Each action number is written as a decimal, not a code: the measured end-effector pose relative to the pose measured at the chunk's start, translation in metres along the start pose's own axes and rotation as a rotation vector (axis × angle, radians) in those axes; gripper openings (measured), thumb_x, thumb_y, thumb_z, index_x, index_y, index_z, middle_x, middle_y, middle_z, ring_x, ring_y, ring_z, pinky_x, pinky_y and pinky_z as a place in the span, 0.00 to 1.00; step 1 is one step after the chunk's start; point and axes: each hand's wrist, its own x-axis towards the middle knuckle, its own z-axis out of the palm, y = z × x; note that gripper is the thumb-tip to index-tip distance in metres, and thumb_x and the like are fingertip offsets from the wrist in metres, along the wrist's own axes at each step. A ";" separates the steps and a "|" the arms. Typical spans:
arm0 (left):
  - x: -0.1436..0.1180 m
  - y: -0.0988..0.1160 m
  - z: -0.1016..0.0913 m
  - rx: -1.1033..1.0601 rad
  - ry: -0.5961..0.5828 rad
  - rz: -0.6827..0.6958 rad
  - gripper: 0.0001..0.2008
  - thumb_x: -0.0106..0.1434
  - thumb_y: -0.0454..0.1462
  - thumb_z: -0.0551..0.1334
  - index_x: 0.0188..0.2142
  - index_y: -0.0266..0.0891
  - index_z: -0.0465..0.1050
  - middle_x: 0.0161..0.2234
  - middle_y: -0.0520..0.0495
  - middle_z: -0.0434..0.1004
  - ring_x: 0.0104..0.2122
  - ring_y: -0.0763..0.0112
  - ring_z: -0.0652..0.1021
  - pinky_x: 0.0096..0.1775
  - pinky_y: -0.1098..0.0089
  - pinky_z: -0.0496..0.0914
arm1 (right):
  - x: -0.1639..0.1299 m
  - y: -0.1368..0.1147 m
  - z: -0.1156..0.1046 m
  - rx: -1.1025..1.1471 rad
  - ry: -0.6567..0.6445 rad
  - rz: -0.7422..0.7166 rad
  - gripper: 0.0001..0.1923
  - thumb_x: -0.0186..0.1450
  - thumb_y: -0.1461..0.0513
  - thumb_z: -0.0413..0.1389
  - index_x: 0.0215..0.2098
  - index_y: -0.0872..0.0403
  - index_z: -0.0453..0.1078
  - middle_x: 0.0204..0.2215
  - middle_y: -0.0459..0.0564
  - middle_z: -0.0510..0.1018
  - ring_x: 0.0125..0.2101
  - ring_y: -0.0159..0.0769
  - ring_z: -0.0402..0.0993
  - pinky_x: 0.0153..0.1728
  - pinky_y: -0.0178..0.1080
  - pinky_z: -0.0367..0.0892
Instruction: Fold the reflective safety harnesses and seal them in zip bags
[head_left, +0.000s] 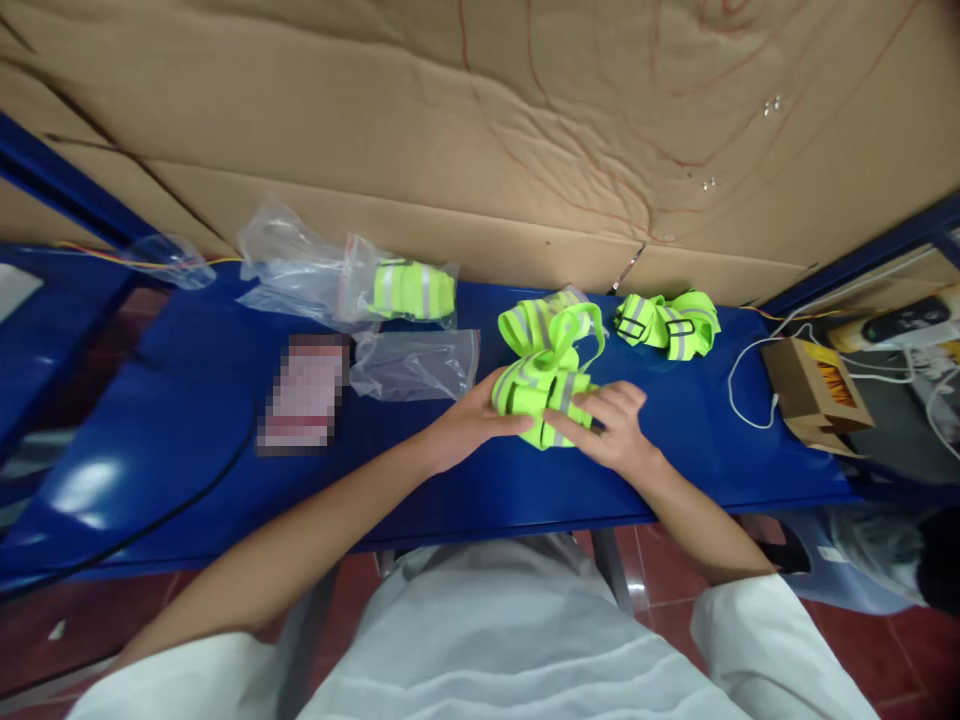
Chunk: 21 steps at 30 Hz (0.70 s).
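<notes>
Between my two hands is a bundle of neon yellow reflective strap [541, 400] with grey stripes and dark buckles. My left hand [480, 415] grips its left side, thumb across the front. On the right side, my right hand [611, 420] has its fingers curled against the strap. Just behind it lies another loop of the same strap [536, 325]; whether the two are joined I cannot tell. A third strap bundle [667, 325] with black buckles rests farther right. At the back left, a folded strap [414, 290] sits inside a clear plastic bag.
Clear empty bags [300, 270] and a flat zip bag [420, 365] lie on the blue table [405, 500]. A blurred-out flat object [304, 395] is left of them. At right stand a small cardboard box [814, 395] and a white cable [733, 385]. Cardboard [375, 130] lines the back.
</notes>
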 end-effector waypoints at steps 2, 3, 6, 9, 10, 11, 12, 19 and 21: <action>0.003 -0.003 -0.002 0.022 0.066 0.035 0.39 0.47 0.37 0.82 0.58 0.42 0.74 0.52 0.44 0.81 0.55 0.54 0.79 0.55 0.60 0.73 | 0.005 -0.003 -0.003 0.054 -0.013 -0.070 0.15 0.74 0.57 0.56 0.55 0.37 0.79 0.43 0.52 0.80 0.49 0.44 0.77 0.54 0.51 0.71; 0.005 -0.004 -0.003 0.028 0.088 0.055 0.38 0.47 0.37 0.82 0.57 0.42 0.74 0.52 0.45 0.81 0.55 0.55 0.79 0.55 0.60 0.72 | 0.009 -0.003 -0.005 0.072 -0.007 -0.077 0.17 0.73 0.58 0.56 0.59 0.40 0.76 0.49 0.54 0.80 0.54 0.47 0.76 0.57 0.53 0.70; 0.008 -0.004 -0.007 0.075 0.098 0.116 0.37 0.48 0.38 0.81 0.58 0.42 0.73 0.54 0.45 0.79 0.58 0.53 0.77 0.58 0.60 0.71 | 0.018 0.007 -0.015 0.247 -0.066 -0.045 0.29 0.71 0.57 0.60 0.69 0.47 0.63 0.61 0.59 0.73 0.62 0.51 0.71 0.61 0.55 0.70; 0.005 -0.003 -0.005 0.129 0.086 0.135 0.37 0.53 0.41 0.78 0.61 0.43 0.69 0.57 0.44 0.77 0.61 0.51 0.75 0.59 0.58 0.71 | 0.019 0.019 -0.019 0.507 -0.218 -0.030 0.37 0.69 0.54 0.63 0.72 0.47 0.57 0.64 0.59 0.70 0.64 0.49 0.70 0.62 0.51 0.71; 0.003 -0.003 -0.003 0.141 0.098 0.147 0.37 0.55 0.42 0.77 0.62 0.43 0.67 0.58 0.44 0.76 0.61 0.52 0.74 0.59 0.58 0.71 | 0.017 0.021 -0.018 0.543 -0.242 -0.022 0.37 0.69 0.53 0.63 0.72 0.47 0.57 0.65 0.59 0.68 0.65 0.50 0.69 0.63 0.52 0.70; 0.001 -0.003 -0.002 0.156 0.121 0.169 0.37 0.57 0.43 0.76 0.62 0.43 0.65 0.59 0.44 0.76 0.61 0.53 0.74 0.59 0.58 0.72 | 0.016 0.020 -0.016 0.549 -0.253 -0.017 0.38 0.68 0.52 0.63 0.72 0.47 0.57 0.67 0.60 0.67 0.66 0.53 0.67 0.64 0.54 0.69; 0.000 -0.004 0.000 0.182 0.152 0.194 0.36 0.59 0.45 0.75 0.62 0.43 0.64 0.59 0.44 0.75 0.60 0.54 0.75 0.59 0.59 0.72 | 0.014 0.018 -0.014 0.535 -0.249 -0.012 0.40 0.68 0.50 0.64 0.73 0.48 0.56 0.68 0.61 0.64 0.68 0.56 0.65 0.65 0.56 0.67; 0.002 -0.004 0.003 0.224 0.135 0.089 0.31 0.67 0.62 0.63 0.51 0.38 0.71 0.49 0.40 0.79 0.45 0.59 0.81 0.43 0.60 0.81 | 0.016 -0.011 -0.004 0.442 0.085 0.079 0.29 0.70 0.53 0.64 0.65 0.48 0.65 0.60 0.60 0.76 0.63 0.55 0.73 0.61 0.58 0.68; 0.004 -0.005 0.001 0.216 0.095 0.047 0.33 0.69 0.63 0.60 0.55 0.37 0.71 0.52 0.37 0.78 0.46 0.57 0.81 0.44 0.58 0.82 | 0.018 -0.012 -0.007 0.409 0.225 0.093 0.22 0.70 0.58 0.64 0.60 0.48 0.69 0.53 0.57 0.80 0.61 0.55 0.76 0.60 0.58 0.69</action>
